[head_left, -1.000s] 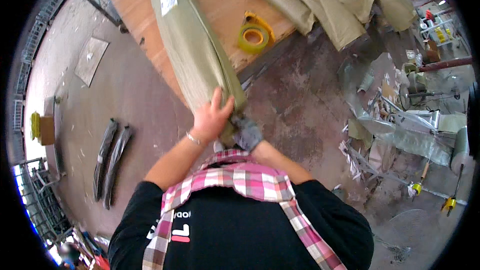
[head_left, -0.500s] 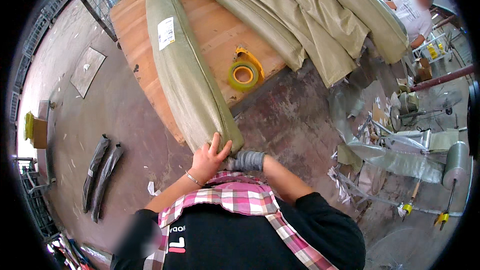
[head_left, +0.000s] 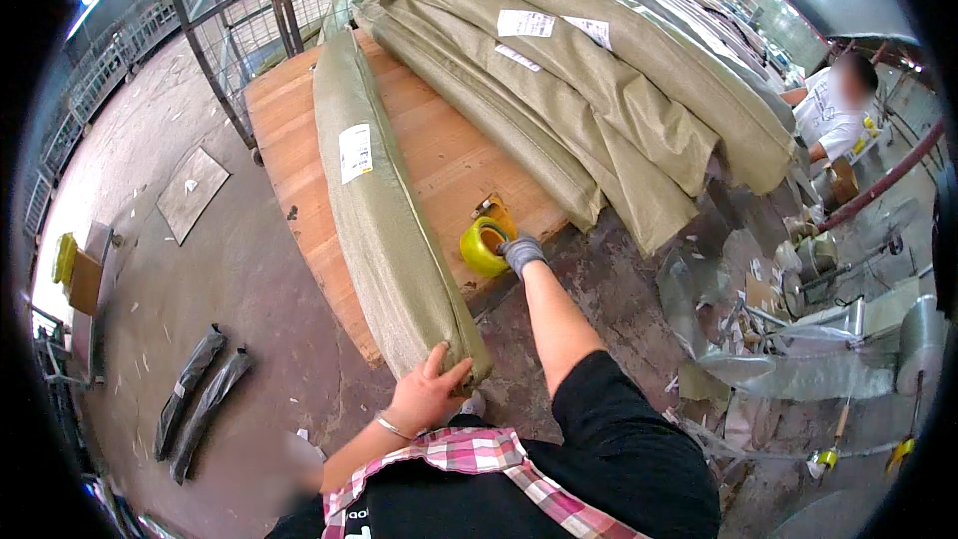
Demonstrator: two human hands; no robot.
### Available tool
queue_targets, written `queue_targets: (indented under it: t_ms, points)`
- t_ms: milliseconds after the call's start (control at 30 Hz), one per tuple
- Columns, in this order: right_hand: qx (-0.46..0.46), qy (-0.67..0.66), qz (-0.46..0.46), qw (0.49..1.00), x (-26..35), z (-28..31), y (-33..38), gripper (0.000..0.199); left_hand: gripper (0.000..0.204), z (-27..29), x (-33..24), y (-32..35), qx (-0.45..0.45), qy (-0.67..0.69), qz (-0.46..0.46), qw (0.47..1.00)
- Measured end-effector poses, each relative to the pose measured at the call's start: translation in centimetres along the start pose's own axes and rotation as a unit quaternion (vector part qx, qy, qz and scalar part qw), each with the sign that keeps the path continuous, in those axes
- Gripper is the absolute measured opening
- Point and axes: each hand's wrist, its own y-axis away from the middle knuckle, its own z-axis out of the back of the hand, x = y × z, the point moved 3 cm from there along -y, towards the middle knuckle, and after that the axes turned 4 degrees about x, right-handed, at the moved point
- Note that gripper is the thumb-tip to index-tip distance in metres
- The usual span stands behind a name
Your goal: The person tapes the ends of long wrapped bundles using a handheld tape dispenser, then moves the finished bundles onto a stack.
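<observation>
Two hands work at a wooden table (head_left: 439, 165). The bare left hand (head_left: 427, 394) clasps the near end of a long wrapped roll (head_left: 384, 230), steadying it. The gloved right hand (head_left: 519, 252) closes on a yellow tape roll (head_left: 481, 248) beside it.

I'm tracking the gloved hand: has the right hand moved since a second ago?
Yes. The right hand left the near end of the long green roll, beside the left hand, and reached forward across the wooden table to the yellow tape roll.

The left hand (head_left: 427, 394) is holding the near end of a long green wrapped roll (head_left: 384, 210) lying on the wooden table (head_left: 449, 155). The gloved right hand (head_left: 520, 252) is touching a yellow tape roll (head_left: 481, 246).
</observation>
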Motion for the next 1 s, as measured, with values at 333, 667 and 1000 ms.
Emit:
queue_targets:
  t_ms: [333, 667, 1000]
  points:
    - [-0.085, -0.353, 0.291, 0.885, -2.7, -2.6, 20.7, 0.059, 0.061, -1.5, 0.2, -2.1, -0.067, 0.550, 0.047, 0.831]
    - [-0.070, -0.390, 0.403, 0.825, -5.7, -0.5, 29.9, 0.068, 0.069, 3.2, 1.0, -0.3, 0.019, 0.461, 0.010, 0.887]
    - [0.213, -0.522, 0.157, 0.811, -9.8, -7.6, 33.2, 0.053, 0.031, 1.5, -1.7, 3.4, 0.205, 0.677, 0.039, 0.706]
